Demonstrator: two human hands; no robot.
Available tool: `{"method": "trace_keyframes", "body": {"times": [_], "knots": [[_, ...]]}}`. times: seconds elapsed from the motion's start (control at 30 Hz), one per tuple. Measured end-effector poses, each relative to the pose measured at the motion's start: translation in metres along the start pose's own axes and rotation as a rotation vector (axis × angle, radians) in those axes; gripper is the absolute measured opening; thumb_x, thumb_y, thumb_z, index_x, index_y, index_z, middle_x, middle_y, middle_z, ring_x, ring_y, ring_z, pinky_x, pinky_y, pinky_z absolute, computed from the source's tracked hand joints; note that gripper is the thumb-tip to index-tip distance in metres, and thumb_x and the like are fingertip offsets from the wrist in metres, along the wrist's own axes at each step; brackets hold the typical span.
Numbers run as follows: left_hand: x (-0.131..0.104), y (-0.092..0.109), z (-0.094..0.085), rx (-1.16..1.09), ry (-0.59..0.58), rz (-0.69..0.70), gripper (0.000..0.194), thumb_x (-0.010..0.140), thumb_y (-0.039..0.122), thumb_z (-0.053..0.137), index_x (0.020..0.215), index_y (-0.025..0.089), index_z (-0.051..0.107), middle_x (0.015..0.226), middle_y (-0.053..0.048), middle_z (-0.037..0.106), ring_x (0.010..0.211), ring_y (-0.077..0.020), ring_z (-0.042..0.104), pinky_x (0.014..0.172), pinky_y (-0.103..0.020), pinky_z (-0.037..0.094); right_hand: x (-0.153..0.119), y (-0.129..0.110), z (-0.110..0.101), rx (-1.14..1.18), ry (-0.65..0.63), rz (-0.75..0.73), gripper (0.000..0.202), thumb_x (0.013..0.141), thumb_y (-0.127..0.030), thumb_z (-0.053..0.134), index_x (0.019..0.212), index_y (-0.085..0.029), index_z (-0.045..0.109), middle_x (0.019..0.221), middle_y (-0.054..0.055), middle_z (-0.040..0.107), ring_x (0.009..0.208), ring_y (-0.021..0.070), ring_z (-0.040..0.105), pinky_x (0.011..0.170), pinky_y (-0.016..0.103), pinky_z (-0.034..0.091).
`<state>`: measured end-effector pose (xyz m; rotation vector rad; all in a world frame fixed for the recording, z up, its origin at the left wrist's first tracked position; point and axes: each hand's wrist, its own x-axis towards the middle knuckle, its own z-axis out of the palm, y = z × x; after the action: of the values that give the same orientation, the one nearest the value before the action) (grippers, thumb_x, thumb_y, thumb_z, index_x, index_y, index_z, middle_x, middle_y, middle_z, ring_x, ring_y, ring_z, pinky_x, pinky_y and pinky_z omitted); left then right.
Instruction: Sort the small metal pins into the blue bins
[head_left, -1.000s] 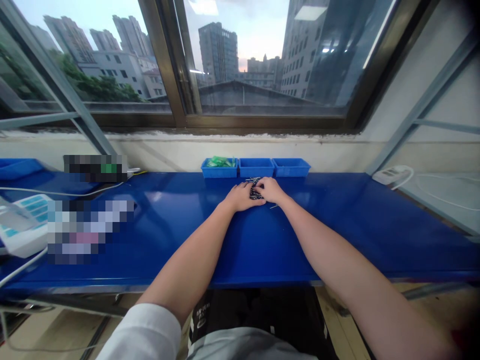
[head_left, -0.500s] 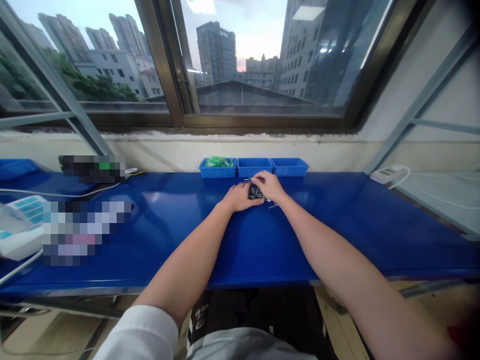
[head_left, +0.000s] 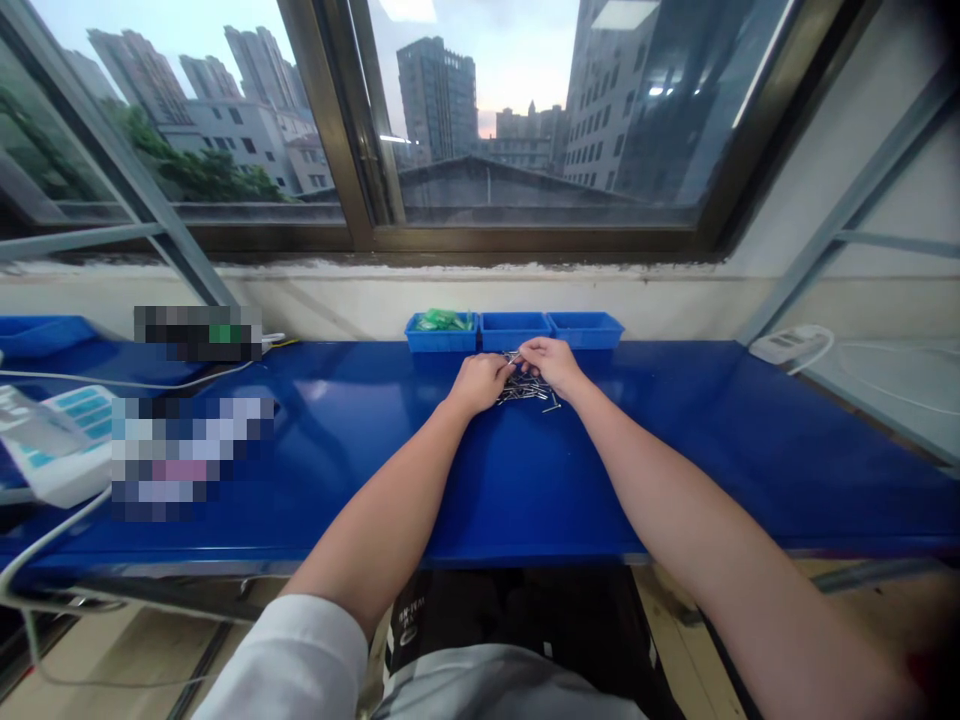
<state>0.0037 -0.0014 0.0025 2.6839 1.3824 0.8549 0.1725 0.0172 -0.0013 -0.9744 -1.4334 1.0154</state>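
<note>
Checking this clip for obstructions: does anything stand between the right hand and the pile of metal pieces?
Nothing visible does. The right hand is at the back right of the pile of metal pieces. The left hand is at its left side, not in between, and the three blue bins stand behind.

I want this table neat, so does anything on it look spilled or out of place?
Slightly: one or two thin metal pieces lie just off the near right edge of the loose pile, so they look like strays. I see no clear damage.
</note>
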Motion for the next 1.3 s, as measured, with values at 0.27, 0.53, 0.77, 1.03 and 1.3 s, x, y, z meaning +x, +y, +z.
{"method": "trace_keyframes", "body": {"times": [0.27, 0.53, 0.77, 1.03, 1.3], "knots": [[-0.002, -0.002, -0.002, -0.027, 0.088, -0.003, 0.032, 0.093, 0.034, 0.040, 0.087, 0.021, 0.069, 0.093, -0.005, 0.069, 0.088, -0.0186, 0.062, 0.078, -0.028, 0.043, -0.003, -0.003, -0.002, -0.135, -0.011, -0.017, 0.026, 0.065, -0.040, 0.069, 0.072, -0.015, 0.062, 0.065, 0.005, 0.067, 0.053, 0.0117, 0.052, 0.053, 0.026, 0.041], [-0.001, 0.001, -0.001, -0.022, 0.056, -0.100, 0.036, 0.094, 0.034, 0.036, 0.085, 0.019, 0.068, 0.089, -0.006, 0.069, 0.083, -0.0184, 0.062, 0.075, -0.027, 0.043, -0.005, -0.007, 0.001, -0.088, -0.005, 0.000, 0.022, 0.063, -0.035, 0.070, 0.071, -0.016, 0.062, 0.065, 0.005, 0.066, 0.053, 0.0122, 0.052, 0.052, 0.026, 0.040], [0.000, -0.005, 0.002, -0.012, 0.077, -0.091, 0.033, 0.093, 0.032, 0.040, 0.082, 0.018, 0.067, 0.089, -0.006, 0.069, 0.083, -0.0186, 0.062, 0.073, -0.027, 0.043, -0.009, -0.015, 0.001, -0.035, -0.009, 0.060, 0.026, 0.056, -0.030, 0.072, 0.077, -0.016, 0.066, 0.060, 0.000, 0.061, 0.049, 0.0091, 0.047, 0.045, 0.022, 0.033], [0.000, -0.005, 0.001, -0.031, 0.052, -0.096, 0.030, 0.092, 0.031, 0.043, 0.084, 0.020, 0.069, 0.092, -0.004, 0.070, 0.086, -0.0182, 0.063, 0.077, -0.027, 0.045, -0.007, -0.008, -0.004, 0.021, -0.045, 0.028, 0.023, 0.062, -0.034, 0.067, 0.076, -0.015, 0.070, 0.071, 0.005, 0.068, 0.050, 0.0095, 0.045, 0.041, 0.021, 0.025], [-0.002, -0.005, 0.002, -0.106, 0.134, -0.109, 0.036, 0.087, 0.044, 0.051, 0.108, 0.017, 0.063, 0.109, -0.007, 0.066, 0.099, -0.0201, 0.061, 0.088, -0.029, 0.046, -0.003, -0.004, -0.010, -0.063, 0.078, 0.008, 0.028, 0.066, -0.035, 0.063, 0.084, -0.015, 0.071, 0.079, 0.006, 0.070, 0.056, 0.0116, 0.050, 0.047, 0.022, 0.035]]}}
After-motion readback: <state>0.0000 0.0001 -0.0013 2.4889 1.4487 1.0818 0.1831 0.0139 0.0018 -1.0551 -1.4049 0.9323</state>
